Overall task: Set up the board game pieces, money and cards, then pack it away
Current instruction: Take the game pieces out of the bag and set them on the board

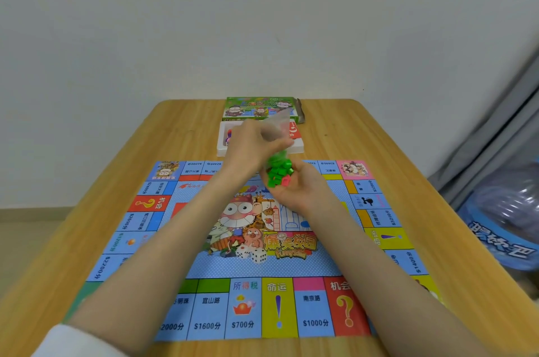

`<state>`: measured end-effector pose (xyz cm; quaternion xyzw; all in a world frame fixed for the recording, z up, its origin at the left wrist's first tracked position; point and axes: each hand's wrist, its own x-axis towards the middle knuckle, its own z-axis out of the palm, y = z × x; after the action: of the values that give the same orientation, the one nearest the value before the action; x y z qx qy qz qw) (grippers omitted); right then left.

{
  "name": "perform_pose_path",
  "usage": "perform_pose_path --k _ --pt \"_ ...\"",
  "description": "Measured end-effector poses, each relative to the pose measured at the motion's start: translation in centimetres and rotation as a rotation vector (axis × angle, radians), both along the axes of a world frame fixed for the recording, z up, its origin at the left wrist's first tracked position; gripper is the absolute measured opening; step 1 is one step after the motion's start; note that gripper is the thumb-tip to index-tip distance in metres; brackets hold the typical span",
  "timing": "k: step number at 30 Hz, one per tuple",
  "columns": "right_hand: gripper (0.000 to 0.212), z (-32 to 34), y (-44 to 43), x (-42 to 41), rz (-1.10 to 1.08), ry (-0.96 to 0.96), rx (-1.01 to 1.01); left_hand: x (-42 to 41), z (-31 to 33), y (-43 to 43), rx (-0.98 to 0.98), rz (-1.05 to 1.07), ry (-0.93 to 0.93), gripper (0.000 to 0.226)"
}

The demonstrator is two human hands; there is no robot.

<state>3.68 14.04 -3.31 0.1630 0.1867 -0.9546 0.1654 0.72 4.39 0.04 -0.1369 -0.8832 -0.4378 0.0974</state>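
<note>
The colourful paper game board [256,269] lies flat on the wooden table [87,210]. Over its far edge my left hand [250,143] holds up a clear plastic bag [278,123], blurred with motion. Beneath the bag my right hand [300,184] is cupped palm up, holding a heap of small green plastic houses [277,171] and a red piece [286,180]. Behind my hands the white box tray [297,148] holds red cards [293,130] and coloured tokens [229,136], partly hidden. The green box lid [259,108] lies at the table's far edge.
A plain wall stands right behind the table. A blue printed plastic package [507,228] and grey fabric sit off the table's right side. Bare wood shows left and right of the board.
</note>
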Motion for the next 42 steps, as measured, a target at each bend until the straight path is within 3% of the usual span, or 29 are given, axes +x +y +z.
perform_pose_path --k 3,13,17,30,42 --pt "0.027 0.0 0.0 0.0 -0.012 -0.001 -0.012 -0.2 0.0 -0.2 -0.125 -0.023 -0.035 0.026" --pt "0.021 -0.4 0.1 -0.4 -0.003 0.02 -0.043 -0.6 0.8 0.3 -0.17 -0.044 0.079 0.013" --pt "0.024 -0.3 0.2 -0.5 -0.013 0.015 -0.08 -1.0 0.6 -0.1 -0.185 -0.042 0.051 0.014" --pt "0.025 -0.3 0.1 -0.4 0.004 0.009 -0.022 -0.9 -1.4 0.3 -0.252 -0.025 0.22 0.013" --pt "0.02 -0.4 0.2 -0.3 0.012 0.053 -0.019 -0.9 0.1 -0.1 -0.209 -0.071 0.071 0.015"
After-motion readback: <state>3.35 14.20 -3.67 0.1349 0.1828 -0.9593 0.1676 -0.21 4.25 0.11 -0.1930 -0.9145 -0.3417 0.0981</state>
